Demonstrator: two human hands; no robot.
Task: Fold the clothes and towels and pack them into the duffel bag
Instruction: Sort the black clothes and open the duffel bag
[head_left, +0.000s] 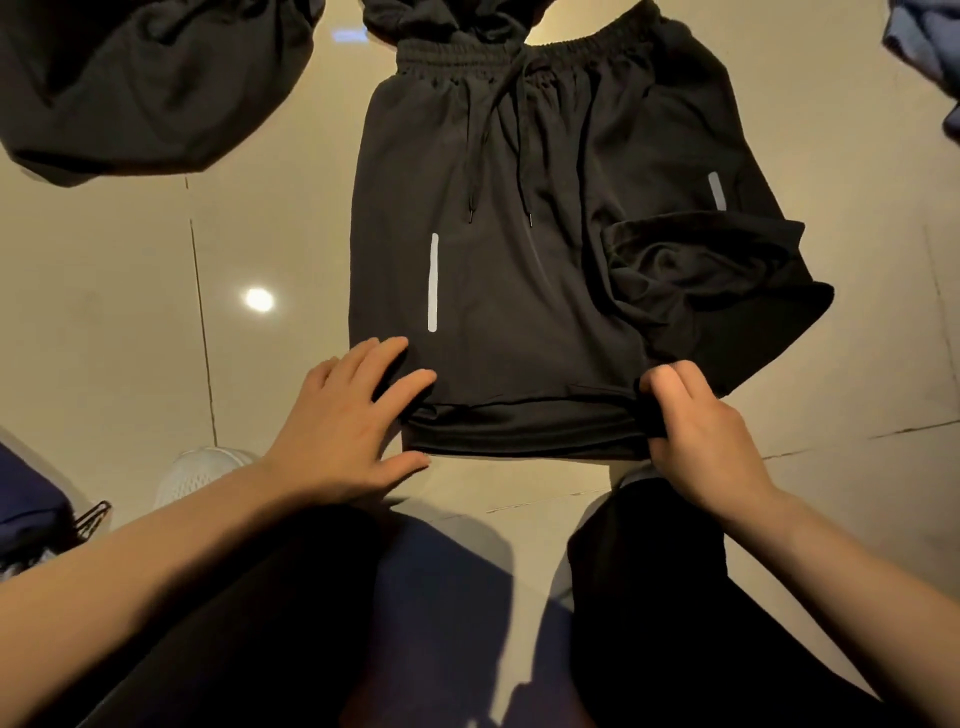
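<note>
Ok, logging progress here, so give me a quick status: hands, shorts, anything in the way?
Left hand flat on the black shorts near the hem. Right hand pinching the hem. Shorts spread on the floor, right leg bunched. Nothing blocking.

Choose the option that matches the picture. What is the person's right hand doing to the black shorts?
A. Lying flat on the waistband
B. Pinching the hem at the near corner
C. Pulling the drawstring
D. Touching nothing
B: the right hand has its fingers curled round the near hem of the black shorts, far from the drawstring.
</note>
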